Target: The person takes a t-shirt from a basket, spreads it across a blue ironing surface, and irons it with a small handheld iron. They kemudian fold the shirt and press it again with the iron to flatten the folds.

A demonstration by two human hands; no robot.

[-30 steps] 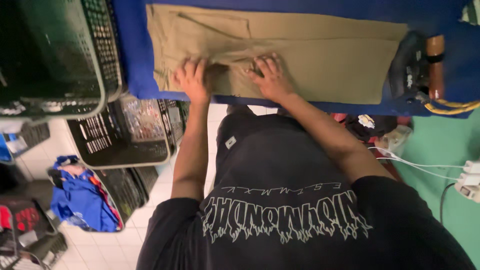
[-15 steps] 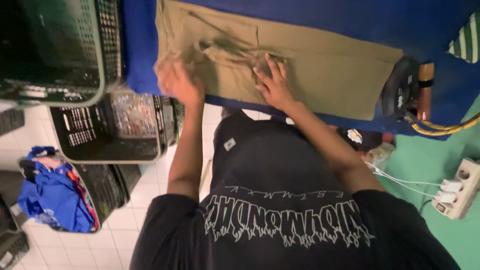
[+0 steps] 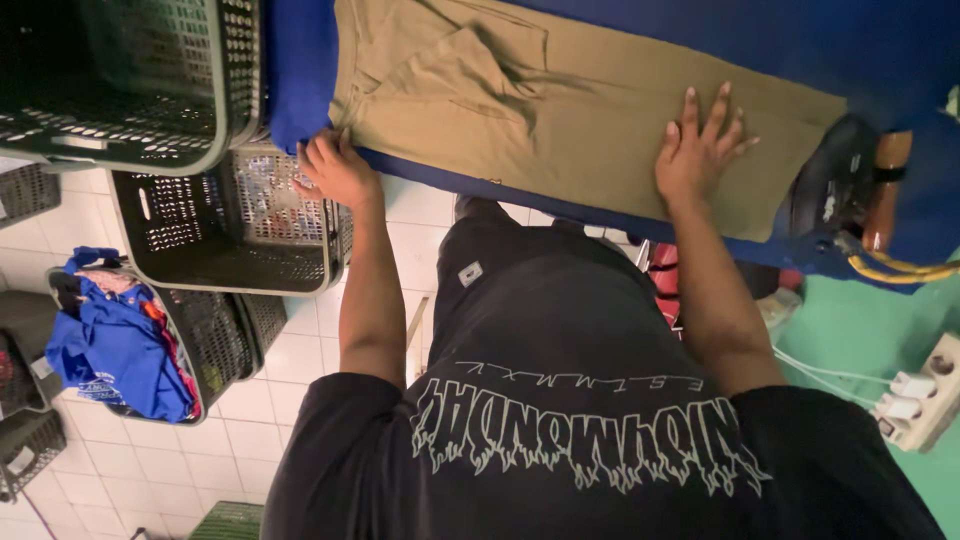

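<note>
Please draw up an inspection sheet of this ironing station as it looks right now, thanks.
Surface: ironing board with blue cover, mostly taken up by the garment.
Job's things: khaki trousers lying flat along the board, a pocket flap creased near the waist end.
Clutter: iron resting at the board's far end, next to the trouser hem.
Hands: left hand grips the waist edge at the board's rim; right hand is pressed flat, fingers spread, on the trouser leg.
Cables: yellow cord running from the iron; white power strip with plugs on the green floor.
Surroundings: dark plastic laundry baskets stacked on white tiles; one holds blue clothing.
</note>
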